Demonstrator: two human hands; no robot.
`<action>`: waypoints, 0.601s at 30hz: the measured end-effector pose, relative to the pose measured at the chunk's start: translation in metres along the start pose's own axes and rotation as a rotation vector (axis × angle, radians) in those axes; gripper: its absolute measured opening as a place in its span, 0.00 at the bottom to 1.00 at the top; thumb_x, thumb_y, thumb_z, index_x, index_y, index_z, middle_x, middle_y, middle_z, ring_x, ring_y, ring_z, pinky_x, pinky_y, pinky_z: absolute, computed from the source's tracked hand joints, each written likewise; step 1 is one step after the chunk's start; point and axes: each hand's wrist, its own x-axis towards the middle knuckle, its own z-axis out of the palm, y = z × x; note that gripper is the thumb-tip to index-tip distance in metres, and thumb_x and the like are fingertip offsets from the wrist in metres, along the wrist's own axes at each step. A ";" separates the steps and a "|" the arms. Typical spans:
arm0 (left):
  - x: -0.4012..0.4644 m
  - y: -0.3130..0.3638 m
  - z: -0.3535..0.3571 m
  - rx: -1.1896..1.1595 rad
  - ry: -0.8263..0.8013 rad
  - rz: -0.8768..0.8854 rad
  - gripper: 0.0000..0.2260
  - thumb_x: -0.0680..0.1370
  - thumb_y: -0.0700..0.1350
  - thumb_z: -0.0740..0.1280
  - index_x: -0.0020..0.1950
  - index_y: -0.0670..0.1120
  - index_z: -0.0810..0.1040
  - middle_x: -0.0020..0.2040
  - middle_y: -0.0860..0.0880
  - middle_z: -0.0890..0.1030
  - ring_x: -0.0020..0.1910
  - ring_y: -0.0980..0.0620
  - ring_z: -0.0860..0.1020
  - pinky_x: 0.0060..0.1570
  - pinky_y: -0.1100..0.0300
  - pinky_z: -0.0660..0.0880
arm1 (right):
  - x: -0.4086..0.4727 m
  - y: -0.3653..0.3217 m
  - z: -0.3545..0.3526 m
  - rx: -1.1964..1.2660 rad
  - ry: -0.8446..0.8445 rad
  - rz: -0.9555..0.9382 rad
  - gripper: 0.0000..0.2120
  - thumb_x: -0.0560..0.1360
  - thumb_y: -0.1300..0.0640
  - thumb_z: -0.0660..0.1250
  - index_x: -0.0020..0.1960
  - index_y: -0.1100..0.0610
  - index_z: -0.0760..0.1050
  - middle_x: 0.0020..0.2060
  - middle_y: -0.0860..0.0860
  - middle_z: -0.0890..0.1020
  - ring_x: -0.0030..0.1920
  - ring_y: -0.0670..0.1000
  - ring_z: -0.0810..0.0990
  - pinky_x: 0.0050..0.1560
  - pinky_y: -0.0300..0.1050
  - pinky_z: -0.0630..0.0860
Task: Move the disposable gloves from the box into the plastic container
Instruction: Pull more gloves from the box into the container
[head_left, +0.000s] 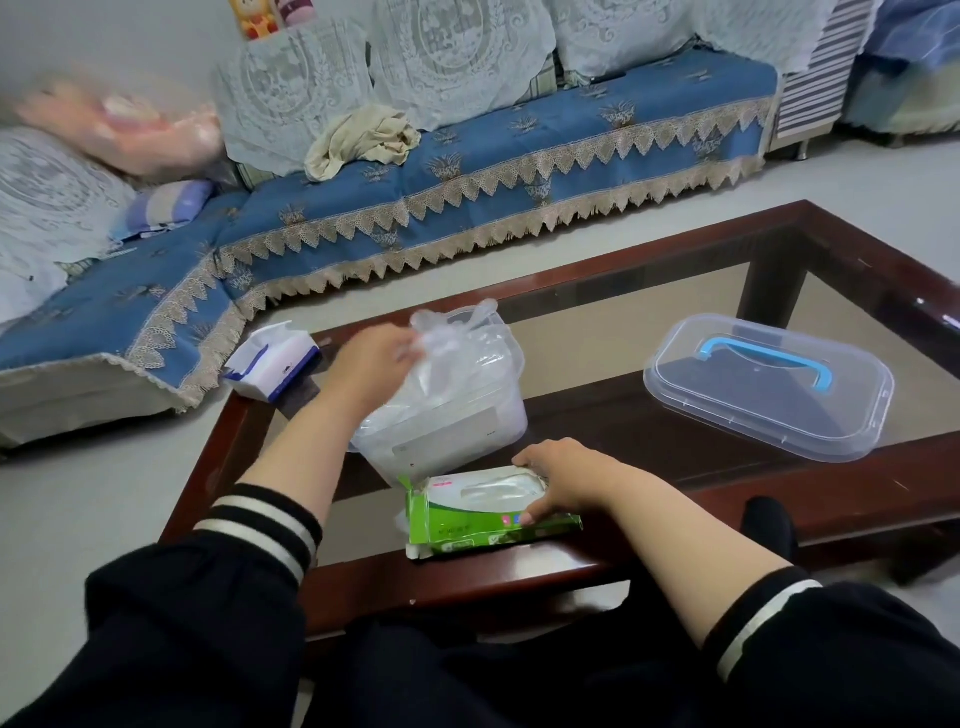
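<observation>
A green and white glove box (467, 519) lies flat near the front edge of the coffee table. My right hand (558, 480) rests on its top, fingers curled over the box's far right end. Just behind it stands the clear plastic container (467, 421), holding thin transparent gloves. My left hand (371, 358) is over the container's left rim and pinches a bunch of clear gloves (441, 338) that sticks up above the rim.
The container's clear lid (769, 389) with a blue handle lies on the table to the right. A white and blue box (272, 361) sits at the table's far left corner. The table (675, 493) has a dark wooden frame and glass top. A blue sofa stands behind.
</observation>
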 end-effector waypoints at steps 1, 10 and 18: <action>0.002 -0.005 0.011 0.036 -0.152 -0.037 0.14 0.80 0.48 0.64 0.66 0.48 0.76 0.61 0.49 0.79 0.59 0.50 0.76 0.60 0.54 0.72 | 0.000 0.000 0.000 0.004 0.001 0.001 0.41 0.63 0.40 0.77 0.72 0.47 0.64 0.66 0.48 0.71 0.68 0.53 0.66 0.65 0.57 0.69; 0.015 -0.017 0.017 0.169 -0.417 -0.139 0.22 0.78 0.48 0.68 0.71 0.48 0.70 0.69 0.49 0.73 0.67 0.48 0.72 0.66 0.53 0.68 | 0.000 0.002 0.002 0.018 0.010 -0.010 0.40 0.64 0.41 0.76 0.71 0.47 0.65 0.66 0.48 0.72 0.68 0.52 0.66 0.65 0.57 0.69; -0.077 0.051 0.030 -0.092 0.458 0.602 0.09 0.78 0.44 0.66 0.52 0.40 0.82 0.41 0.47 0.81 0.38 0.54 0.75 0.41 0.63 0.72 | -0.002 0.000 0.002 0.008 0.013 -0.005 0.41 0.64 0.41 0.76 0.72 0.47 0.64 0.66 0.48 0.71 0.68 0.53 0.65 0.65 0.57 0.68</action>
